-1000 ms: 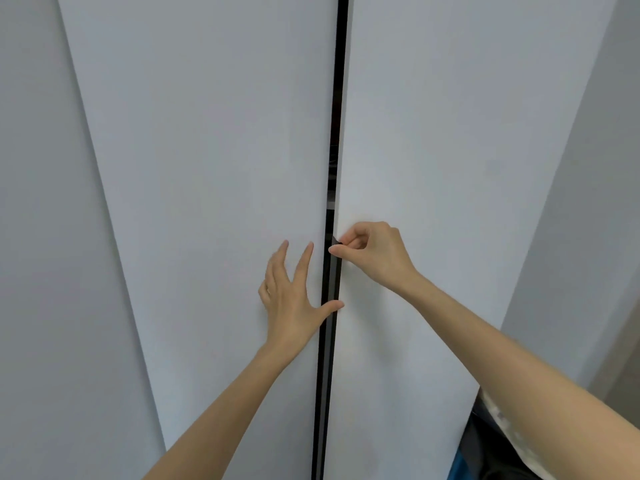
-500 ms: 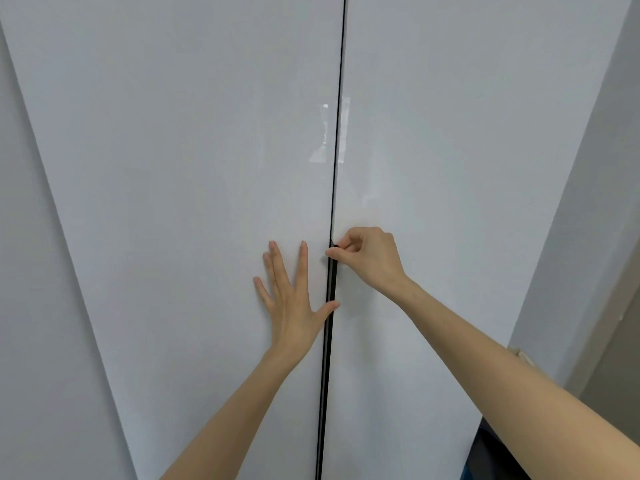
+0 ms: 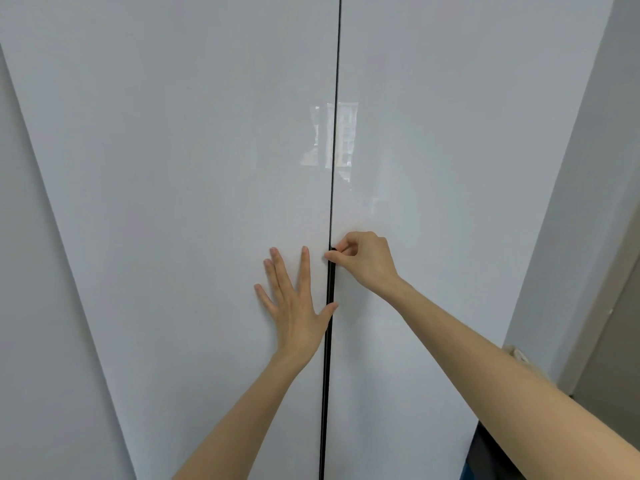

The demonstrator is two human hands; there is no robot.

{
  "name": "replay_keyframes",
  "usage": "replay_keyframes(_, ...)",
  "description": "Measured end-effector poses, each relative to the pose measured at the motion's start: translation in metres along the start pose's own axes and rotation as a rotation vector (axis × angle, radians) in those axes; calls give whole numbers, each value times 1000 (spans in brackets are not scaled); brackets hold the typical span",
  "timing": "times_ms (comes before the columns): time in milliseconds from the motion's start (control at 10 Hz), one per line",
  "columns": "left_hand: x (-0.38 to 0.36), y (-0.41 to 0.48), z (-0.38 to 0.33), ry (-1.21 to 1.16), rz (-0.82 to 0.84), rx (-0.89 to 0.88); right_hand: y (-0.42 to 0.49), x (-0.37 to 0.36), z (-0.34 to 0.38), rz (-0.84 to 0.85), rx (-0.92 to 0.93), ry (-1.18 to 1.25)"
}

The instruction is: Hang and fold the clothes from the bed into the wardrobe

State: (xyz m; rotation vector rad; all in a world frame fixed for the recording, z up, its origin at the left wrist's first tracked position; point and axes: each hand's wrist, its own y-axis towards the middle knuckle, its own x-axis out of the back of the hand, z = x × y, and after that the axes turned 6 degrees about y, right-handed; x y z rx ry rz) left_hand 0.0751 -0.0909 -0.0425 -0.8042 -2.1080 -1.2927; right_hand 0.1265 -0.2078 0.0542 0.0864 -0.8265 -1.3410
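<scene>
The glossy white wardrobe (image 3: 450,133) fills the view, doors meeting at a thin seam, the left hand (image 3: 294,306) spread flat on its left door (image 3: 173,202), probably steadying it, while the right hand (image 3: 363,261), fingers curled, pinches the black edge handle (image 3: 330,285) between them; no clothes show.
</scene>
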Motion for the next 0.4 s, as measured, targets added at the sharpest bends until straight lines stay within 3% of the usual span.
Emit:
replay_keyframes(200, 36, -10, -2, -57, 111, -30, -25, 16, 4, 85, -55, 95)
replay_keyframes(400, 96, -34, -20, -150, 111, -19, -70, 50, 22, 60, -68, 123)
